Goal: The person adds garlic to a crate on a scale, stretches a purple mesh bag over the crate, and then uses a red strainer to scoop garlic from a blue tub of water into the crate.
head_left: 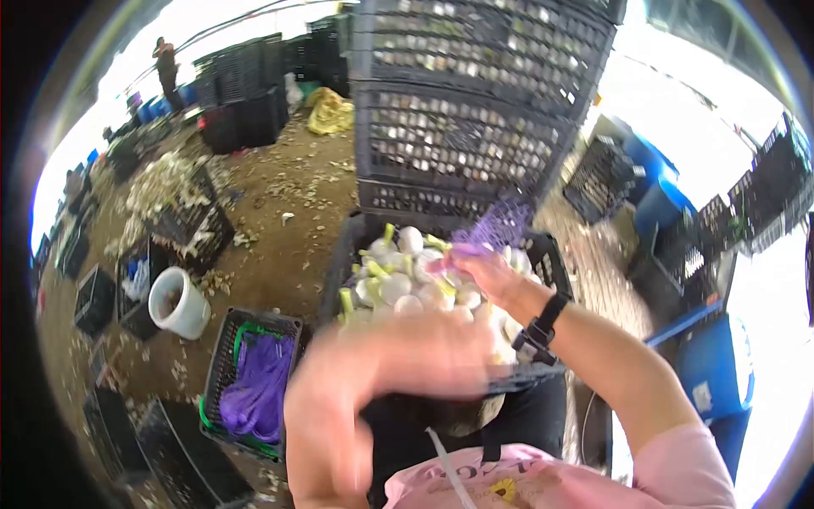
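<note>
In front of me is a black plastic crate [555, 263] filled with white bulbs [396, 288] with short green stems, which look like garlic. My right hand [482, 270], with a black watch on its wrist, is over the bulbs and closed on a purple mesh bag [500, 227]. The bag's loose netting spreads beyond the fingers toward the back of the crate. My left hand [445, 352] is smeared by motion across the crate's near side, in front of the bulbs, and its fingers do not show clearly.
Tall stacked crates [475, 127] full of bulbs rise directly behind. To the left, a small basket [297, 327] holds purple mesh bags [259, 386], near a white bucket [191, 318]. Blue barrels [712, 365] stand at right. A person [167, 72] stands far back left.
</note>
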`<state>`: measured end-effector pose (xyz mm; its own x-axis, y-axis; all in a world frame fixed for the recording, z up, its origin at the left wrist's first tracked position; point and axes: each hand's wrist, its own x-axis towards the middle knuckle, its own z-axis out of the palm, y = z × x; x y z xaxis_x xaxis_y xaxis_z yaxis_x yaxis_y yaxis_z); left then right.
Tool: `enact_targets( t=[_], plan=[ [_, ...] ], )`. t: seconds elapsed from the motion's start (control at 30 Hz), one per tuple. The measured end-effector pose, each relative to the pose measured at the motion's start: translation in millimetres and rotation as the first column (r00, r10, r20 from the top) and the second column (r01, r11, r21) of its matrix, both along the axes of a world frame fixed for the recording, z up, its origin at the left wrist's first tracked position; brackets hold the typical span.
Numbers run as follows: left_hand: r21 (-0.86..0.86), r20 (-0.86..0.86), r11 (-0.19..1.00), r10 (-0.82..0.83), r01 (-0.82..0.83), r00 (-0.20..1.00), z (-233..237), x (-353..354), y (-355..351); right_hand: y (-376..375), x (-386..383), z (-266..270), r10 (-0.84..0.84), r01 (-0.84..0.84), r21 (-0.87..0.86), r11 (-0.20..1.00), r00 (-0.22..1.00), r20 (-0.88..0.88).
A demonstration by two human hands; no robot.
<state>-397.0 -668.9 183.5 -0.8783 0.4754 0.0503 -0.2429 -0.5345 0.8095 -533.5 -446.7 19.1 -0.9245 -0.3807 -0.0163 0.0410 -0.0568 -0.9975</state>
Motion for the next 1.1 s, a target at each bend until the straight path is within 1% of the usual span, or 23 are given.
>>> enact_targets(
  t=[0.03,0.07,0.1,0.17,0.23,0.27,0.3,0.33,0.37,0.4,0.43,0.47,0.5,0.53,0.63,0.7,0.73,0.77,0.87,0.9,1.0,1.03,1.1],
  plan=[
    [0.096,-0.347,0.995,0.019,0.015,0.938,-28,25,10,-4,6,2,-0.103,0.104,0.107,0.989,0.995,-0.02],
    [0.191,-0.651,0.979,0.07,0.074,0.756,-53,44,15,-5,4,-5,-0.163,0.164,0.124,0.979,0.986,-0.022],
    [0.14,-0.721,0.955,-0.083,0.262,0.688,-55,41,7,-6,6,-4,-0.134,0.137,0.049,0.989,0.989,-0.057],
    [-0.038,-0.805,0.81,-0.372,0.585,0.462,-59,35,-8,-6,14,3,-0.109,0.106,-0.038,0.994,0.991,-0.083],
    [0.048,-0.746,0.825,-0.345,0.563,0.57,-68,34,-9,-6,19,8,-0.104,0.1,-0.063,0.993,0.993,-0.063],
    [-0.063,-0.759,0.881,-0.348,0.469,0.551,-64,31,-18,-8,17,4,-0.098,0.092,-0.104,0.99,0.993,-0.059],
    [-0.17,-0.813,0.978,-0.209,0.122,0.544,-54,40,-16,-9,14,1,-0.086,0.077,-0.141,0.987,0.995,-0.059],
    [-0.278,-0.849,0.932,-0.125,-0.232,0.514,-45,48,-13,-9,13,0,-0.071,0.059,-0.169,0.984,0.995,-0.065],
    [-0.261,-0.889,0.823,-0.002,-0.505,0.457,-44,37,-10,-8,17,4,-0.06,0.044,-0.161,0.986,0.994,-0.096],
    [-0.256,-0.911,0.638,0.093,-0.726,0.402,-44,27,-7,-6,15,3,-0.066,0.053,-0.108,0.993,0.99,-0.127],
    [-0.379,-0.794,0.501,0.257,-0.778,0.551,-46,5,-8,-5,12,-1,-0.068,0.061,-0.049,0.997,0.985,-0.162],
    [-0.465,-0.7,0.489,0.307,-0.738,0.644,-48,-26,-7,-5,11,-1,-0.065,0.069,0.011,0.998,0.978,-0.199],
    [-0.502,-0.695,0.457,0.293,-0.735,0.657,-64,-59,-6,-5,14,7,-0.045,0.044,-0.011,0.999,0.996,-0.082],
    [-0.54,-0.686,0.422,0.28,-0.728,0.671,-84,-88,-5,-6,14,11,-0.029,0.03,0.036,0.999,0.998,-0.049],
    [-0.713,-0.482,0.487,0.183,-0.505,0.857,-119,-139,18,-2,13,20,-0.013,0.002,0.192,0.981,0.998,0.058],
    [-0.788,-0.339,0.535,0.036,-0.305,0.94,-127,-150,39,-1,9,8,-0.024,0.019,0.135,0.991,0.999,0.033],
    [-0.81,-0.272,0.548,-0.037,-0.209,0.962,-128,-154,49,-4,11,14,-0.024,0.022,0.109,0.994,0.999,0.02],
    [-0.812,-0.214,0.559,-0.021,-0.166,0.977,-133,-159,55,-3,17,20,-0.032,0.023,0.115,0.993,0.997,0.075],
    [-0.769,-0.107,0.635,-0.014,-0.074,0.994,-124,-156,61,-5,22,22,-0.074,0.067,0.089,0.994,0.995,0.074],
    [-0.851,-0.129,0.516,-0.023,-0.098,0.991,-126,-160,57,-2,21,15,-0.124,0.114,0.137,0.984,0.99,0.066],
    [-0.783,-0.096,0.592,0.188,-0.191,0.977,-129,-150,49,-5,25,14,-0.173,0.17,0.063,0.983,0.984,0.037],
    [-0.749,-0.038,0.656,0.103,-0.096,0.994,-129,-148,39,-5,20,8,-0.211,0.207,0.066,0.976,0.976,0.048],
    [-0.732,-0.323,0.622,0.042,-0.277,0.946,-139,-141,18,-7,15,7,-0.184,0.186,0.115,0.976,0.982,-0.033]
  ],
)
